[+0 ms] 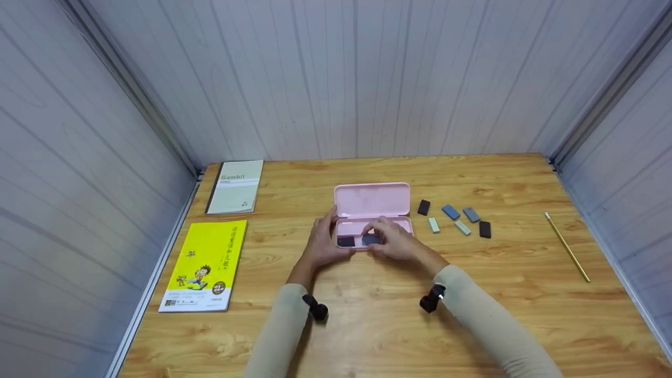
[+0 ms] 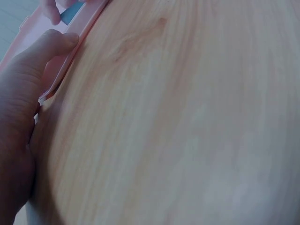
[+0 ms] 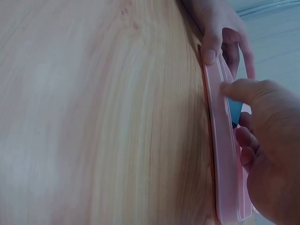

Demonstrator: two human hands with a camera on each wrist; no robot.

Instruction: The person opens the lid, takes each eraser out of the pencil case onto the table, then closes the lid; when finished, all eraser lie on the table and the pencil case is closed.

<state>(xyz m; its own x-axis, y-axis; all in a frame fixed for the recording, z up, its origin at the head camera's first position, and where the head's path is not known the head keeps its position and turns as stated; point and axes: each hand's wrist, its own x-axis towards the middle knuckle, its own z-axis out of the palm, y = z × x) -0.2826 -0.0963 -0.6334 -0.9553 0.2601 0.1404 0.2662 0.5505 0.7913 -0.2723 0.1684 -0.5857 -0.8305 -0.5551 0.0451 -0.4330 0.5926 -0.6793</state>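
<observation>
A pink pencil case (image 1: 372, 199) lies with its lid tipped back in the middle of the table. My left hand (image 1: 322, 242) grips its left end, thumb on the front rim and fingers toward the hinge. Inside, a black eraser (image 1: 346, 241) lies at the front left. My right hand (image 1: 395, 240) reaches over the tray and pinches a blue eraser (image 1: 370, 239) between thumb and fingers. In the right wrist view that blue eraser (image 3: 235, 111) stands tilted just inside the front wall, partly hidden by the fingers.
Right of the case lie several loose erasers: black (image 1: 485, 229), blue (image 1: 450, 212) and pale green (image 1: 433, 225). Farther right is a gold pencil (image 1: 567, 247). At the left are a yellow book (image 1: 210, 257) and a pale notebook (image 1: 236, 189). Panel walls (image 1: 336, 79) enclose the table.
</observation>
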